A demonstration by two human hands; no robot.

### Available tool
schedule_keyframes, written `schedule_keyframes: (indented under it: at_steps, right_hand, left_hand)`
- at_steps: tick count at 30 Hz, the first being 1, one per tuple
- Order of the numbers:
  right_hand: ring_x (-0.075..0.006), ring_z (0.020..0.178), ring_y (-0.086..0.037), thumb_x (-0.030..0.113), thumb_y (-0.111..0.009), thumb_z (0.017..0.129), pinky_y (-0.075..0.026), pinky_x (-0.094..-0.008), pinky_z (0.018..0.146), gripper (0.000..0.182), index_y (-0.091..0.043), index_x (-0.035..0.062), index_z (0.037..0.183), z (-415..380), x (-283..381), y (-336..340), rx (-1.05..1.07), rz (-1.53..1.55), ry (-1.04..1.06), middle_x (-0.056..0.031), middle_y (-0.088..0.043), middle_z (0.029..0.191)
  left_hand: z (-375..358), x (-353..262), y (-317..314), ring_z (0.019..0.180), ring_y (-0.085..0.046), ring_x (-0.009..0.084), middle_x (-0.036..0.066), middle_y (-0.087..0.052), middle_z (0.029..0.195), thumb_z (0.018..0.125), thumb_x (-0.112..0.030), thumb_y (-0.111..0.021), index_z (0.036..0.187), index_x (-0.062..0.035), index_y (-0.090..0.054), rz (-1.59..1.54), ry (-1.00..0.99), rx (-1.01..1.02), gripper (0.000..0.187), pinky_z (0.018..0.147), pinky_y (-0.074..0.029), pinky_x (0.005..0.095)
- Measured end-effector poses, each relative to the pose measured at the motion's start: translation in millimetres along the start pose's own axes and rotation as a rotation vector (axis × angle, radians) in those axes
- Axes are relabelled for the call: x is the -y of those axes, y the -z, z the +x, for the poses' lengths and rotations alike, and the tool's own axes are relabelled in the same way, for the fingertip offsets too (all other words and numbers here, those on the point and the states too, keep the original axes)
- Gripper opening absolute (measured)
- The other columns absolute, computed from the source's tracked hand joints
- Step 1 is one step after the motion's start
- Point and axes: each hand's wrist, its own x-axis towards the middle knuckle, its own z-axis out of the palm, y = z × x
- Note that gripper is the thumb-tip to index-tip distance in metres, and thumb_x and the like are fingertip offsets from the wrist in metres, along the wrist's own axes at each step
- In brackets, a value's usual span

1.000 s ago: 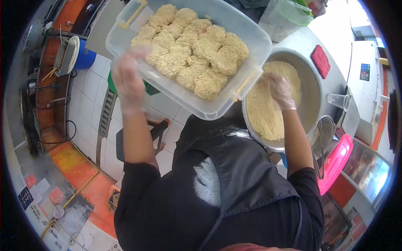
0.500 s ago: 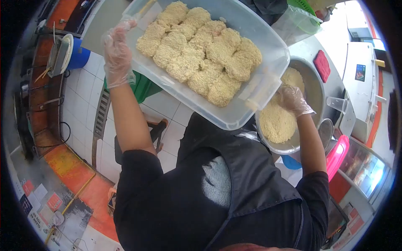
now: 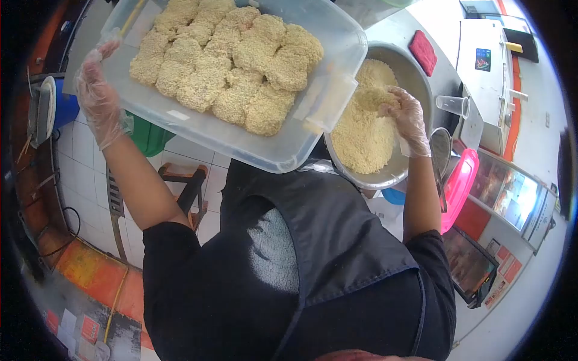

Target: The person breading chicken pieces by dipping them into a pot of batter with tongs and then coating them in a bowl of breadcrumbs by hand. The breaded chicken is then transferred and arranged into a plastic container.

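Note:
My left hand (image 3: 99, 99), in a clear plastic glove, is at the left end of a translucent plastic tub (image 3: 343, 102). Its fingers are stretched toward the rim and hold nothing I can see. In the tub lie rows of crumb-coated pieces (image 3: 208, 75), pale yellow and pressed close together. At the tub's right stands a metal bowl (image 3: 424, 75) with loose pale crumbs (image 3: 361, 147). My gloved right hand (image 3: 408, 117) is over the crumbs, fingers curled on a crumb-coated piece (image 3: 374, 96) that partly blends in with them.
A red cloth (image 3: 423, 53) and a clear plastic cup (image 3: 453, 105) sit right of the bowl. A sieve (image 3: 441, 147) and a bright pink plastic object (image 3: 460, 189) are nearer. A green container (image 3: 149, 135) and a stool (image 3: 186, 186) are below the tub. Left is a blue bucket (image 3: 66, 108).
The whole view has shifted, so the tub and bowl appear farther left. My right hand has risen from the crumbs, fingers now at a crumb-coated piece. My left hand stays by the tub's left end.

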Motion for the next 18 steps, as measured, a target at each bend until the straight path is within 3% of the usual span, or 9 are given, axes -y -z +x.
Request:
schedule_keyframes:
  at_steps: [1, 3, 4, 7, 11, 13, 18]
  right_hand:
    - [-0.0253, 0.104, -0.073, 0.003, -0.076, 0.083, -0.057, -0.0371, 0.091, 0.049, -0.067, -0.0012, 0.13, -1, 1, 3, 0.0, -0.003, -0.001, -0.0162, -0.073, 0.124]
    - [-0.0203, 0.1, -0.071, -0.003, -0.073, 0.084, -0.059, -0.0331, 0.086, 0.045, -0.067, -0.0024, 0.129, 0, 5, 10, -0.023, 0.343, -0.131, -0.0124, -0.074, 0.117]
    - [-0.0156, 0.096, -0.069, -0.004, -0.071, 0.086, -0.058, -0.0298, 0.079, 0.041, -0.068, -0.0042, 0.126, 2, 5, 15, -0.034, 0.318, -0.073, -0.008, -0.072, 0.112]
    - [-0.0158, 0.095, -0.069, -0.003, -0.071, 0.087, -0.058, -0.0298, 0.079, 0.038, -0.068, -0.0049, 0.125, 3, 33, 41, -0.034, 0.128, 0.022, -0.007, -0.072, 0.11]
    - [-0.0179, 0.098, -0.07, 0.004, -0.075, 0.089, -0.056, -0.0307, 0.09, 0.037, -0.068, -0.002, 0.124, -10, 124, 56, -0.042, 0.423, 0.077, -0.0103, -0.074, 0.112]
    - [-0.0191, 0.097, -0.071, 0.005, -0.077, 0.087, -0.058, -0.0313, 0.088, 0.038, -0.068, -0.0027, 0.123, -12, 158, 51, -0.009, 0.518, 0.196, -0.0113, -0.074, 0.111]
    - [-0.0193, 0.087, -0.073, 0.011, -0.074, 0.088, -0.06, -0.033, 0.081, 0.036, -0.069, -0.002, 0.121, -13, 250, -10, 0.23, 0.216, 0.326, -0.0128, -0.074, 0.107]
  left_hand:
    - [-1, 0, 1, 0.121, -0.064, 0.0302, 0.021, -0.072, 0.12, 0.11, -0.052, -0.036, 0.121, 0.0079, -0.07, 0.014, -0.001, 0.006, 0.07, 0.111, -0.043, 0.0422]
    - [-2, 1, -2, 0.121, -0.064, 0.0303, 0.021, -0.073, 0.121, 0.11, -0.05, -0.035, 0.121, 0.0075, -0.07, -0.007, 0.023, 0.002, 0.068, 0.111, -0.043, 0.0419]
    - [-2, 2, -2, 0.121, -0.065, 0.0304, 0.02, -0.073, 0.121, 0.111, -0.049, -0.035, 0.121, 0.0072, -0.07, -0.023, 0.043, -0.001, 0.067, 0.111, -0.043, 0.0416]
    - [-4, 1, -2, 0.12, -0.065, 0.0287, 0.019, -0.073, 0.121, 0.111, -0.047, -0.034, 0.12, 0.0054, -0.072, -0.022, 0.067, -0.013, 0.065, 0.11, -0.044, 0.0403]
    - [-1, 6, 4, 0.117, -0.067, 0.0268, 0.018, -0.074, 0.121, 0.111, -0.046, -0.035, 0.12, 0.0045, -0.072, 0.136, -0.056, 0.019, 0.064, 0.108, -0.045, 0.0389]
    - [-4, 3, 1, 0.114, -0.068, 0.0265, 0.018, -0.075, 0.118, 0.111, -0.046, -0.036, 0.118, 0.0046, -0.072, 0.095, -0.053, 0.001, 0.063, 0.106, -0.047, 0.0381]
    - [-2, 14, -1, 0.113, -0.069, 0.0281, 0.017, -0.075, 0.115, 0.111, -0.04, -0.036, 0.115, 0.0044, -0.073, 0.097, -0.122, -0.011, 0.058, 0.103, -0.048, 0.0377]
